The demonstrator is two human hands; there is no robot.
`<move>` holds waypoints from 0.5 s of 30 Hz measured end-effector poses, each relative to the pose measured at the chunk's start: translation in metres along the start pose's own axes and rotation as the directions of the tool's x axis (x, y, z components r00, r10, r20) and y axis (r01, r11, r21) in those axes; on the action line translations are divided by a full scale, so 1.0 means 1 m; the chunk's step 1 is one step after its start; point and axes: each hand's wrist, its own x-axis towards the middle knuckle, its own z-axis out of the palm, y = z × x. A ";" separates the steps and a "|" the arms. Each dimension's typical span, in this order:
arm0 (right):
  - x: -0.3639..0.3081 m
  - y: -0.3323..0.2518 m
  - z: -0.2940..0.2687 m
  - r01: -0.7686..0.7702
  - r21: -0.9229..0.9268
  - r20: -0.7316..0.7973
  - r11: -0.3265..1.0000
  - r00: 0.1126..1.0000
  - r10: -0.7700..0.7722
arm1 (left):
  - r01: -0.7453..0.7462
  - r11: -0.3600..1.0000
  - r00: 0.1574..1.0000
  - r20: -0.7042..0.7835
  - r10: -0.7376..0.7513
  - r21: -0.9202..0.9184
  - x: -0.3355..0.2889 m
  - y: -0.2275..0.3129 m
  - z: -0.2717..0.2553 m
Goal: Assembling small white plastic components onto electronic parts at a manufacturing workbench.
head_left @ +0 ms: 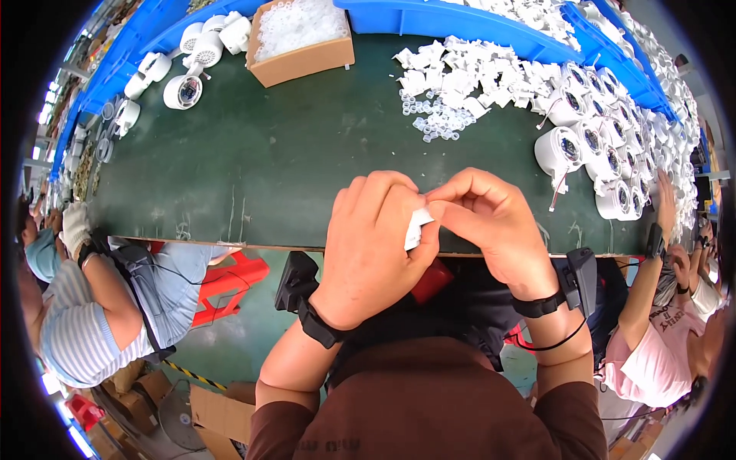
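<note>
Both hands meet above the front edge of the green table [291, 169]. My left hand [376, 238] is closed around a small white plastic part [416, 228], which shows between thumb and fingers. Thumb and forefinger of my right hand [491, 222] pinch together at that part's upper end; what sits between them is too small to make out. Ahead on the table lie a heap of similar white plastic parts [491, 73] and a scatter of small clear rings [441, 119].
At the right stand several round white housings [558, 149] with wires. A cardboard box [307, 65] of clear pieces is at the back, near blue bins [452, 21]. More white units [184, 91] lie back left. Co-workers sit left [100, 307] and right [652, 345]; a red stool [230, 284] is below.
</note>
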 end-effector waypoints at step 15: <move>-0.006 0.010 0.009 0.109 0.048 -0.070 0.993 0.992 -0.106 | -0.005 0.999 0.998 -0.055 0.003 -0.034 -0.005 -0.001 0.000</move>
